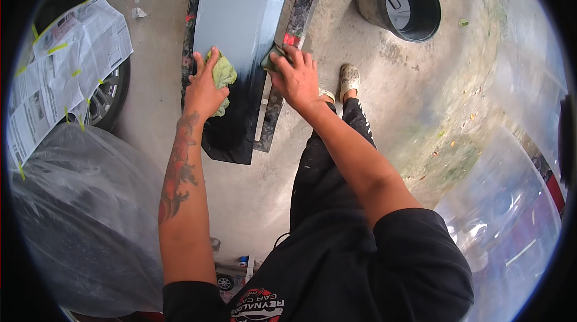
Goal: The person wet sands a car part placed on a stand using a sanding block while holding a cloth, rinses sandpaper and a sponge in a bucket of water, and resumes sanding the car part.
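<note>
A long car body panel point(237, 15), light grey over most of its length and black at the near end, lies in front of me. My left hand point(205, 89) is at its left edge, with the thumb and fingers closed on a crumpled yellow-green cloth point(225, 72) that rests on the panel. On the opposite edge my right hand point(297, 78) presses a small dark grey-green sanding pad point(269, 60), mostly covered by the fingers, where grey fades into black.
Under the panel is a stand point(273, 112) with dark mottled padding and red tape. A black bucket point(368, 2) with something pale inside stands at the far right. Taped newspaper point(57, 82) and plastic sheeting point(90, 214) cover a car at left. More clear plastic point(511, 202) hangs at right.
</note>
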`<control>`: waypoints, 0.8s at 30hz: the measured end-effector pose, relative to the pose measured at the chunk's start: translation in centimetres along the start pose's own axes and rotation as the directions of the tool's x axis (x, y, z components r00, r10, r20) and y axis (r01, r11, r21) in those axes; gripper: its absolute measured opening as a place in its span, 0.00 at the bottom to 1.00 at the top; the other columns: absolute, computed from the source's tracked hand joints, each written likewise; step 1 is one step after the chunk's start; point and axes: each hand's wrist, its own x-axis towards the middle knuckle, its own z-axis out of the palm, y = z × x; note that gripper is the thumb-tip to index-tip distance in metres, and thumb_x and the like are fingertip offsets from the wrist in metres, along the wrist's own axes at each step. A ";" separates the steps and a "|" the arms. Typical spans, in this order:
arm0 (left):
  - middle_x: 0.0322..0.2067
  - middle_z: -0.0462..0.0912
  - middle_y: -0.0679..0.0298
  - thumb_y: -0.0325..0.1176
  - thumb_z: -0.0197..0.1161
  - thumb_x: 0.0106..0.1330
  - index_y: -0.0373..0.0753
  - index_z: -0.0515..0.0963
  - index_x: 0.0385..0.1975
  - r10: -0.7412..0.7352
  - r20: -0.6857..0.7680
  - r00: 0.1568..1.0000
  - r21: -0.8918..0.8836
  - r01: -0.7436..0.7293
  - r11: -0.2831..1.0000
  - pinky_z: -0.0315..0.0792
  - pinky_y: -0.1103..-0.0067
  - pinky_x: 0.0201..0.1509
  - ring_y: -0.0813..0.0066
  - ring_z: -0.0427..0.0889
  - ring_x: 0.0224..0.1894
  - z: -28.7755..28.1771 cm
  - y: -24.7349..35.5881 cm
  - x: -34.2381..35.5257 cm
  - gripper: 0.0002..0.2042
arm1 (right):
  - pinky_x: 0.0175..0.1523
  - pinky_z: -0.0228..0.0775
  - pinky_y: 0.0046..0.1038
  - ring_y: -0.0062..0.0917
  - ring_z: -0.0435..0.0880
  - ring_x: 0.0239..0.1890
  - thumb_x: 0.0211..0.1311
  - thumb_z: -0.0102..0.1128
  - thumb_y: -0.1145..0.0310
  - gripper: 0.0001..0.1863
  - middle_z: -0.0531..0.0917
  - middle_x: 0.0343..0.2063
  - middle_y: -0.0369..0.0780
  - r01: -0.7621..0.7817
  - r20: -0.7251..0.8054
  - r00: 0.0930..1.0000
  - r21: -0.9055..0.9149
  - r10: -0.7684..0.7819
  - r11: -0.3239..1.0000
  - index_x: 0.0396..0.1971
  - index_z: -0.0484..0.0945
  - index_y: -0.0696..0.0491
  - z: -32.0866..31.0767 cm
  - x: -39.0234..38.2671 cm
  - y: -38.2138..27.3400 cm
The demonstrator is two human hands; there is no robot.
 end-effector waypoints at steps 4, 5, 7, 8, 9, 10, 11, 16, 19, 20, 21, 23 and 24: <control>0.80 0.40 0.56 0.33 0.70 0.58 0.70 0.44 0.77 -0.024 0.003 1.000 -0.014 0.024 1.000 0.69 0.54 0.70 0.23 0.57 0.70 0.3 -0.2 -0.1 0.51 | 0.51 0.68 0.43 0.42 0.74 0.52 0.53 0.72 0.64 0.22 0.77 0.53 0.39 -0.047 -0.241 0.969 0.011 0.049 0.999 0.50 0.80 0.43 -0.2 5.1 1.6; 0.80 0.40 0.56 0.33 0.70 0.58 0.70 0.44 0.77 -0.025 0.010 1.000 -0.006 0.025 1.000 0.69 0.54 0.70 0.23 0.57 0.70 0.2 -0.1 -0.1 0.51 | 0.51 0.68 0.43 0.42 0.74 0.52 0.53 0.72 0.64 0.21 0.77 0.53 0.38 -0.080 -0.262 0.962 0.012 0.080 0.997 0.49 0.80 0.43 -0.1 4.8 1.4; 0.80 0.39 0.56 0.33 0.70 0.58 0.70 0.44 0.77 -0.017 0.006 1.000 -0.002 0.017 1.000 0.69 0.54 0.70 0.23 0.57 0.70 0.1 0.0 0.1 0.51 | 0.51 0.68 0.43 0.41 0.74 0.53 0.51 0.72 0.63 0.22 0.76 0.53 0.38 -0.069 -0.076 0.994 0.063 0.074 0.996 0.49 0.80 0.43 0.5 1.6 0.5; 0.80 0.39 0.56 0.34 0.70 0.57 0.70 0.44 0.77 -0.015 0.005 1.000 0.010 0.015 1.000 0.69 0.54 0.70 0.24 0.57 0.70 0.1 0.1 0.1 0.51 | 0.51 0.67 0.43 0.41 0.74 0.54 0.51 0.73 0.63 0.24 0.76 0.54 0.38 -0.009 -0.034 0.999 0.054 0.011 0.999 0.50 0.80 0.42 0.9 -0.5 0.1; 0.80 0.39 0.55 0.34 0.70 0.57 0.70 0.44 0.78 -0.018 0.019 1.000 0.020 0.017 1.000 0.69 0.54 0.70 0.24 0.57 0.70 0.0 0.1 0.1 0.51 | 0.51 0.67 0.44 0.41 0.74 0.55 0.50 0.73 0.63 0.25 0.75 0.54 0.38 0.008 0.115 0.993 0.043 -0.013 0.999 0.51 0.79 0.41 1.0 -1.7 -0.3; 0.80 0.39 0.55 0.34 0.70 0.57 0.70 0.44 0.78 -0.009 0.006 1.000 0.026 0.009 1.000 0.69 0.54 0.70 0.24 0.57 0.70 0.0 0.0 0.2 0.51 | 0.51 0.67 0.44 0.41 0.74 0.55 0.50 0.73 0.63 0.25 0.75 0.54 0.38 0.025 0.053 0.998 0.043 -0.027 0.999 0.51 0.79 0.41 1.2 -2.3 -0.2; 0.80 0.39 0.55 0.34 0.69 0.57 0.70 0.44 0.78 -0.008 0.012 1.000 0.023 0.008 1.000 0.69 0.54 0.70 0.24 0.57 0.70 0.0 0.0 0.2 0.51 | 0.52 0.67 0.44 0.41 0.73 0.55 0.49 0.73 0.63 0.26 0.75 0.54 0.38 0.084 0.058 0.995 0.021 -0.085 0.996 0.52 0.78 0.41 1.3 -2.8 0.0; 0.80 0.39 0.55 0.33 0.69 0.57 0.69 0.43 0.78 0.026 -0.010 1.000 -0.010 -0.026 1.000 0.68 0.54 0.71 0.24 0.56 0.70 0.4 -0.6 0.1 0.51 | 0.54 0.66 0.43 0.39 0.73 0.55 0.49 0.72 0.65 0.26 0.75 0.54 0.37 -0.029 -0.138 0.990 -0.033 0.024 0.999 0.51 0.77 0.39 2.2 -2.6 0.9; 0.80 0.39 0.55 0.33 0.69 0.56 0.69 0.43 0.78 0.024 -0.010 1.000 -0.010 -0.024 1.000 0.68 0.54 0.71 0.23 0.56 0.70 0.5 -0.7 0.2 0.52 | 0.53 0.66 0.44 0.39 0.73 0.55 0.50 0.71 0.65 0.25 0.75 0.54 0.37 0.005 0.134 0.991 0.020 -0.008 1.000 0.51 0.77 0.39 2.7 -3.0 1.0; 0.80 0.39 0.55 0.33 0.69 0.56 0.69 0.43 0.78 0.027 -0.007 1.000 -0.008 -0.027 1.000 0.68 0.54 0.71 0.24 0.57 0.70 0.4 -0.7 0.2 0.52 | 0.52 0.66 0.44 0.38 0.73 0.55 0.50 0.71 0.66 0.25 0.75 0.54 0.37 0.058 0.155 0.986 0.029 -0.062 0.998 0.51 0.77 0.38 2.8 -3.1 1.1; 0.80 0.38 0.55 0.33 0.69 0.56 0.69 0.43 0.78 0.033 0.000 0.999 -0.006 -0.033 0.999 0.68 0.54 0.71 0.24 0.57 0.70 0.4 -0.7 0.2 0.52 | 0.52 0.66 0.44 0.38 0.73 0.55 0.50 0.71 0.66 0.25 0.75 0.54 0.37 0.070 0.072 0.995 0.029 -0.072 0.997 0.51 0.77 0.38 2.8 -3.0 1.1; 0.80 0.38 0.55 0.33 0.69 0.56 0.69 0.43 0.78 0.041 -0.014 0.999 0.005 -0.041 0.999 0.68 0.54 0.71 0.24 0.57 0.70 0.3 -0.6 0.3 0.52 | 0.53 0.66 0.44 0.38 0.73 0.55 0.51 0.71 0.66 0.24 0.75 0.55 0.37 0.123 -0.036 0.992 -0.023 -0.123 0.992 0.51 0.78 0.39 2.7 -2.7 1.1; 0.80 0.38 0.55 0.33 0.69 0.56 0.69 0.43 0.78 0.050 -0.022 0.999 0.012 -0.049 0.999 0.68 0.55 0.71 0.24 0.57 0.70 0.3 -0.6 0.2 0.52 | 0.53 0.66 0.44 0.39 0.73 0.55 0.52 0.71 0.65 0.24 0.75 0.56 0.37 0.000 -0.101 0.995 -0.008 -0.001 1.000 0.52 0.78 0.39 2.6 -2.6 1.1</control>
